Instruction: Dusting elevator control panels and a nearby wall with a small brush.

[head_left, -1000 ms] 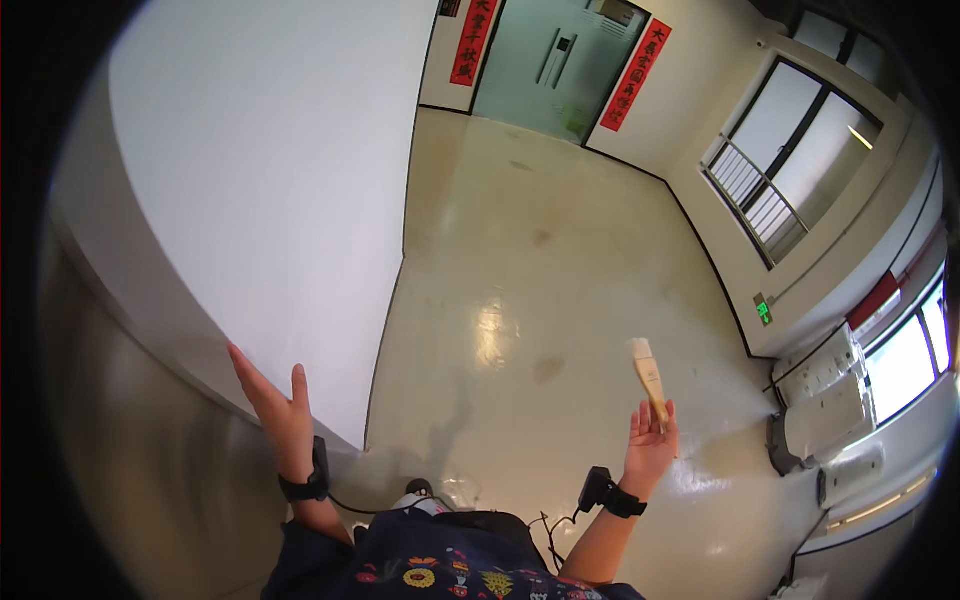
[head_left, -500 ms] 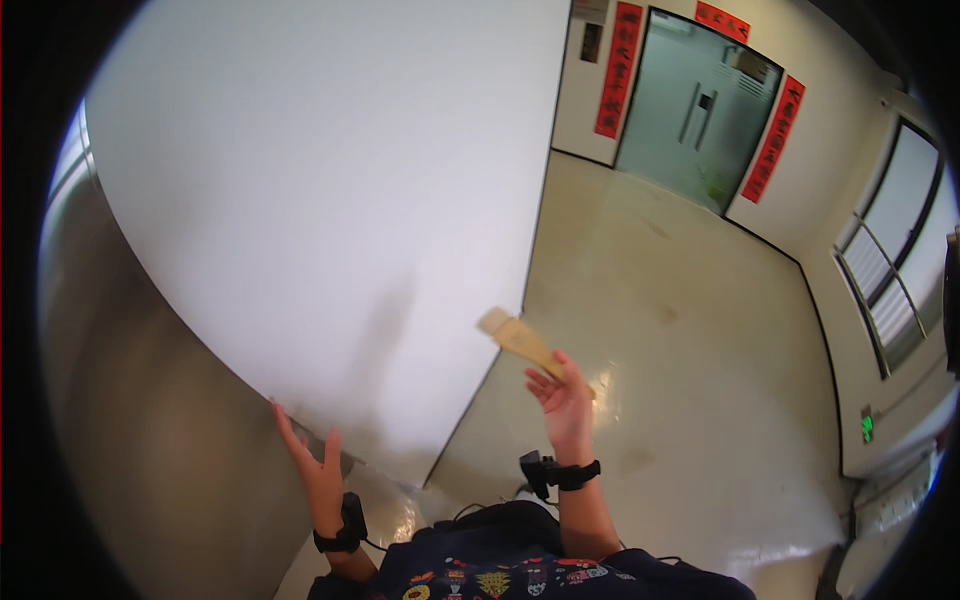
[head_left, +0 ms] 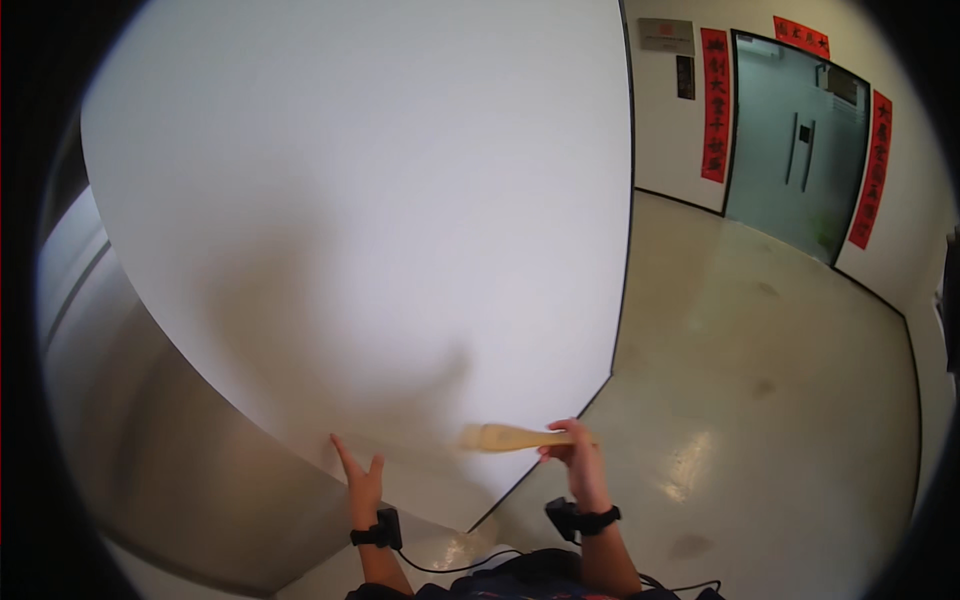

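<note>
The right hand (head_left: 584, 472) grips a pale wooden brush (head_left: 512, 438) by its handle, bristles pointing left, before the white wall's (head_left: 420, 200) dark-trimmed lower right edge. The left hand (head_left: 364, 486) is empty, fingers spread, near the wall's lower left edge; whether it touches, I cannot tell.

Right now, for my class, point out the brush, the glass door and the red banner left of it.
Brush (head_left: 514, 438): head view, middle of its tan body.
Glass door (head_left: 768, 150): head view, its left pane.
Red banner (head_left: 714, 106): head view, middle of the strip.
</note>
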Demonstrator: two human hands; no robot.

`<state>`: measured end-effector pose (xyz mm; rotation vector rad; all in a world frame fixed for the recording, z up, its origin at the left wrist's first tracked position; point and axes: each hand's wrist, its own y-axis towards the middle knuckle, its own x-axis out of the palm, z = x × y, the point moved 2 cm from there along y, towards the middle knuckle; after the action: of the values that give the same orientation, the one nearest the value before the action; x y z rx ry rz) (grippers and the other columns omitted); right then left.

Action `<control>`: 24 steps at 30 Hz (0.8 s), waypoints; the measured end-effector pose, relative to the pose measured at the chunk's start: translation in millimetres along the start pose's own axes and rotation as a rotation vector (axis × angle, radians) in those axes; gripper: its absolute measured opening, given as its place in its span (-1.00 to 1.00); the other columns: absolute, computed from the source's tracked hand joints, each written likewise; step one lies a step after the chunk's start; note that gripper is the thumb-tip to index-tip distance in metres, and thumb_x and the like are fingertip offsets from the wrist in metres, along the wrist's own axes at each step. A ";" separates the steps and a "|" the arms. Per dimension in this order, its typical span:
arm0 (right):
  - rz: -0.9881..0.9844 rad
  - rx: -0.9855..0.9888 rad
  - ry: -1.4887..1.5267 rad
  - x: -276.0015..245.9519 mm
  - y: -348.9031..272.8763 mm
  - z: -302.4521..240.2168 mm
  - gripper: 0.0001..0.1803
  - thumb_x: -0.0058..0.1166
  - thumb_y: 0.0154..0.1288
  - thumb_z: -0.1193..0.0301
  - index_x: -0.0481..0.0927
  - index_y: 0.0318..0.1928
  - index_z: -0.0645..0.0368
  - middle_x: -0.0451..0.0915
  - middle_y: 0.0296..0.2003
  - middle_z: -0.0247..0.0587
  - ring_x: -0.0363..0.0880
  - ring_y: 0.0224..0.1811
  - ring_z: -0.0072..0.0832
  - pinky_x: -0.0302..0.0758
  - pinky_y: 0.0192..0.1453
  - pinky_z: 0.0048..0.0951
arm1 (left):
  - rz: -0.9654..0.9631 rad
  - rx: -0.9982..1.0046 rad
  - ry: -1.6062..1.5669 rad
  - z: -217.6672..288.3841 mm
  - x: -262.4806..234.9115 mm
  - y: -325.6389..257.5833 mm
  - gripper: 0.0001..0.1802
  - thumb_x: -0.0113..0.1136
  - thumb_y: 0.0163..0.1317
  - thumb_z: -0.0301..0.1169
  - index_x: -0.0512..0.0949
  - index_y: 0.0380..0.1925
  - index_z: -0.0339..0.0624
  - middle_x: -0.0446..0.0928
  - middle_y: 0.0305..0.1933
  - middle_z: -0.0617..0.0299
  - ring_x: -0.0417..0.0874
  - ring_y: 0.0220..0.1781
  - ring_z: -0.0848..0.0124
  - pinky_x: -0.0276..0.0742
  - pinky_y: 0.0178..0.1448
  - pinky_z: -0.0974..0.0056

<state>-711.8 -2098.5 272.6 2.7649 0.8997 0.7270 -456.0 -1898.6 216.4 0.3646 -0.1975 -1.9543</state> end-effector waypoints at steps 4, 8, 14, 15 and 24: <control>0.290 -0.007 0.047 -44.2 6.3 -3.0 -0.67 -0.15 0.32 0.23 0.46 -0.16 0.27 0.57 -0.38 -0.11 0.58 -0.38 -0.41 0.51 -0.21 -0.48 | 0.123 -0.171 -0.281 -2.9 15.0 23.0 -0.02 0.09 0.19 -0.33 -0.47 0.31 -0.09 -0.58 0.41 0.02 -0.45 0.45 0.18 -0.33 0.41 0.10; 0.445 -0.093 0.056 -68.5 -7.9 -13.1 -0.63 -0.15 0.31 0.30 0.40 0.01 0.28 0.57 -0.25 -0.09 0.57 -0.29 -0.41 0.48 -0.15 -0.47 | 0.233 -0.189 -0.180 12.6 8.5 24.7 -0.03 0.06 0.23 -0.26 -0.49 0.30 -0.13 -0.69 0.38 0.00 -0.62 0.43 0.24 -0.47 0.40 0.12; 0.493 -0.121 0.029 -52.8 -6.1 -54.9 -0.55 -0.16 0.30 0.37 0.28 0.18 0.26 0.51 -0.07 -0.02 0.55 -0.16 -0.37 0.45 -0.08 -0.45 | 0.354 -0.121 -0.249 35.0 -20.6 -3.8 -0.08 -0.05 0.28 -0.19 -0.49 0.28 -0.27 -0.71 0.37 -0.03 -0.71 0.40 0.31 -0.61 0.38 0.18; 0.427 -0.123 0.022 -41.3 -2.1 -64.5 -0.54 -0.16 0.30 0.38 0.27 0.19 0.26 0.50 -0.05 -0.01 0.55 -0.15 -0.37 0.45 -0.06 -0.45 | 0.389 -0.099 -0.178 39.3 -29.0 -10.9 -0.10 -0.06 0.29 -0.20 -0.46 0.28 -0.30 -0.69 0.37 -0.04 -0.69 0.41 0.32 -0.61 0.38 0.20; -0.675 -0.050 -0.370 171.6 -4.4 -128.7 -0.52 -0.11 0.18 0.54 0.32 0.15 0.36 0.49 -0.03 -0.02 0.46 0.04 -0.28 0.25 0.18 -0.30 | 0.560 -0.149 -0.066 79.7 -129.5 -59.5 -0.27 -0.15 0.33 -0.35 -0.33 0.32 -0.26 -0.49 0.43 0.05 -0.48 0.45 0.32 -0.38 0.41 0.27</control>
<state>-656.1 -1995.9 452.7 2.1973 1.5501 0.1151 -487.2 -1758.5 294.2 0.1262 -0.1728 -1.4175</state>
